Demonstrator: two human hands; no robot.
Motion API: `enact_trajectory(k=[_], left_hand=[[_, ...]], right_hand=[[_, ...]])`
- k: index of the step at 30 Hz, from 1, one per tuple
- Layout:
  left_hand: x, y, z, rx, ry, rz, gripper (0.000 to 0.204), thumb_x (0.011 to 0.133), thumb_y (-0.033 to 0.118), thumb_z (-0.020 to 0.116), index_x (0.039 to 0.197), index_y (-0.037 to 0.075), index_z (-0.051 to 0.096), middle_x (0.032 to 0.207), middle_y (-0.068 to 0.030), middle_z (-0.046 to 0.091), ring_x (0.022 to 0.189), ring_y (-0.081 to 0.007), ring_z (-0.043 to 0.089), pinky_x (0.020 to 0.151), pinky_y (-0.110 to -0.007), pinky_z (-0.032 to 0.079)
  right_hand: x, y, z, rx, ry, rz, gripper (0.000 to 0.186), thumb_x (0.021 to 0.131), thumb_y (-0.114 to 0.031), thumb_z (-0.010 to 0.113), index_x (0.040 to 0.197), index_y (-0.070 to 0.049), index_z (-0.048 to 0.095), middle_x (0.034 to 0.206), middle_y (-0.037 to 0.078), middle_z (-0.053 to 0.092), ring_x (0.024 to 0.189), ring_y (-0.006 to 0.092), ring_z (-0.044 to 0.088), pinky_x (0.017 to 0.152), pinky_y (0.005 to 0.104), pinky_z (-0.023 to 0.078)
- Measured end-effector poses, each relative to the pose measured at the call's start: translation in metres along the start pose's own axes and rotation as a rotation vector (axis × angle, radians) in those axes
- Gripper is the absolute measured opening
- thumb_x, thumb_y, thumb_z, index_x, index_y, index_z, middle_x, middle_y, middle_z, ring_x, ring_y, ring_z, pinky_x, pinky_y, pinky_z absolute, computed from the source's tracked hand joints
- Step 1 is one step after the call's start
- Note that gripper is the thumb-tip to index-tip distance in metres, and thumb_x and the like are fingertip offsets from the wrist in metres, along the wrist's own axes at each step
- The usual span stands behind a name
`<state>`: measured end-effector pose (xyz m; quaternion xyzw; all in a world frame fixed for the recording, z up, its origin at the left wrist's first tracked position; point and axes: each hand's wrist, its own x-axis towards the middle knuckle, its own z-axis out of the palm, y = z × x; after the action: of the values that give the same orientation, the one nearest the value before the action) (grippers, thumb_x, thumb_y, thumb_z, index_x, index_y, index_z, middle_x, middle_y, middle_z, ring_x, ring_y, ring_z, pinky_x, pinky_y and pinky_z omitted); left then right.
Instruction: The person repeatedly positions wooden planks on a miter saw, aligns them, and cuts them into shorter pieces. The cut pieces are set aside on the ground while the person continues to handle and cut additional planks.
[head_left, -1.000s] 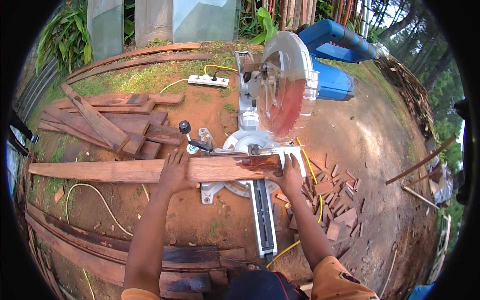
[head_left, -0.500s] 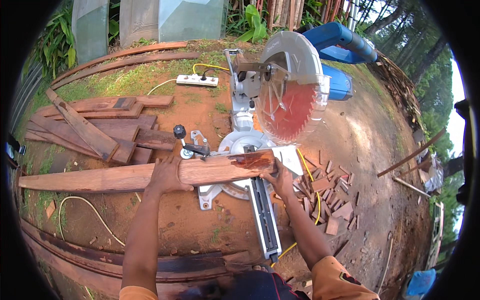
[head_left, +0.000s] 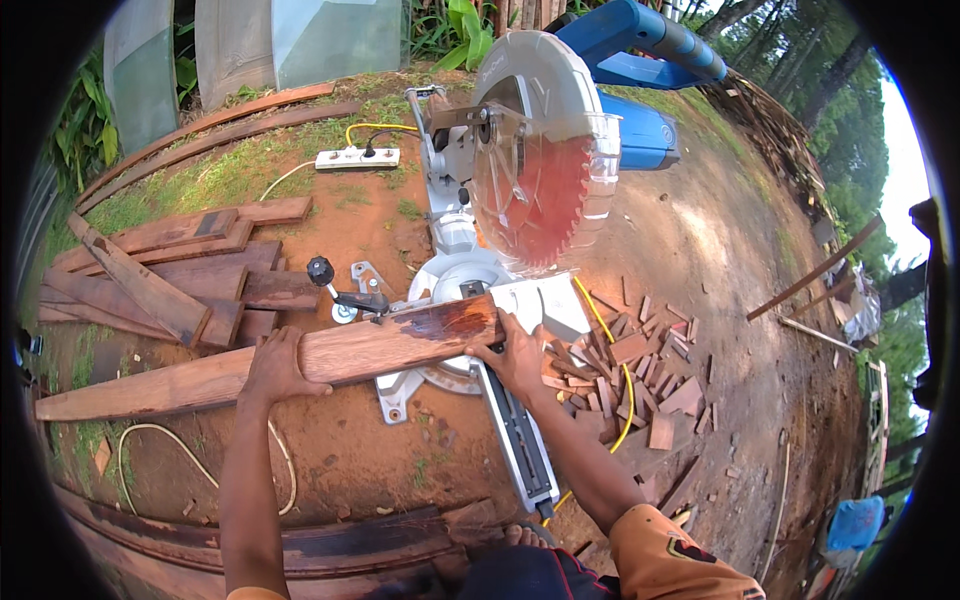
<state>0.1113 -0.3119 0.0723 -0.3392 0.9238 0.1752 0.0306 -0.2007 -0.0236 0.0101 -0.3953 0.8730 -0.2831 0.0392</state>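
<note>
Left hand (head_left: 272, 365) is laid palm-down over the long reddish plank (head_left: 250, 365), fingers curled over its far edge. A pile of boards (head_left: 170, 275) is seen on the dirt behind it. The plank's dark right end is rested on the mitre saw (head_left: 480, 300) table, below the raised blade (head_left: 530, 195). Right hand (head_left: 518, 358) is clamped on that end. Offcuts (head_left: 640, 370) are scattered at right.

Soft daylight, sharp, fisheye-bent edges
</note>
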Motion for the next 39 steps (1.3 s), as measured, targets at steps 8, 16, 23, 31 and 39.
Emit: enact_trajectory(k=[8, 16, 23, 31, 39], left_hand=[[0.003, -0.011, 0.005, -0.020, 0.006, 0.026, 0.122, 0.040, 0.046, 0.100, 0.140, -0.006, 0.054, 0.137, -0.0256, 0.063, 0.131, -0.0420, 0.058, 0.118, -0.057, 0.036], [-0.001, -0.015, -0.003, 0.041, -0.028, 0.000, 0.113, 0.041, 0.048, 0.100, 0.132, -0.003, 0.057, 0.127, -0.0220, 0.064, 0.127, -0.0433, 0.058, 0.114, -0.058, 0.037], [-0.001, 0.005, 0.021, 0.125, 0.094, 0.051, 0.117, 0.040, 0.062, 0.099, 0.132, 0.002, 0.055, 0.125, -0.0197, 0.063, 0.126, -0.0407, 0.056, 0.112, -0.062, 0.036], [0.001, 0.000, 0.026, 0.096, 0.153, 0.074, 0.114, 0.041, 0.062, 0.099, 0.129, 0.004, 0.055, 0.125, -0.0189, 0.062, 0.126, -0.0410, 0.056, 0.112, -0.060, 0.036], [-0.002, 0.011, 0.016, 0.108, 0.101, 0.037, 0.111, 0.043, 0.060, 0.099, 0.129, 0.004, 0.057, 0.127, -0.0161, 0.061, 0.129, -0.0381, 0.054, 0.114, -0.057, 0.035]], right_hand=[[-0.004, -0.009, -0.003, 0.070, -0.066, 0.059, 0.103, 0.081, -0.061, 0.086, 0.154, 0.002, 0.048, 0.137, 0.026, 0.069, 0.148, 0.0403, 0.051, 0.124, 0.0733, 0.013], [-0.007, -0.017, 0.011, 0.131, -0.065, 0.051, 0.103, 0.082, -0.058, 0.086, 0.158, -0.003, 0.044, 0.134, 0.021, 0.071, 0.127, 0.0351, 0.068, 0.127, 0.0722, 0.004], [-0.009, 0.007, -0.007, 0.385, -0.124, -0.026, 0.073, 0.095, -0.047, 0.077, 0.149, -0.004, 0.056, 0.140, 0.017, 0.069, 0.132, 0.0300, 0.065, 0.129, 0.0657, 0.003], [0.025, 0.006, -0.010, 0.222, -0.044, 0.147, 0.041, 0.101, -0.047, 0.069, 0.113, -0.009, 0.077, 0.086, 0.011, 0.080, 0.094, 0.0351, 0.077, 0.111, 0.0587, 0.044], [0.012, 0.091, -0.062, 0.403, 0.290, 0.108, 0.024, 0.109, -0.019, 0.055, 0.097, -0.001, 0.064, 0.076, 0.013, 0.076, 0.070, 0.0350, 0.074, 0.069, 0.0450, 0.057]])
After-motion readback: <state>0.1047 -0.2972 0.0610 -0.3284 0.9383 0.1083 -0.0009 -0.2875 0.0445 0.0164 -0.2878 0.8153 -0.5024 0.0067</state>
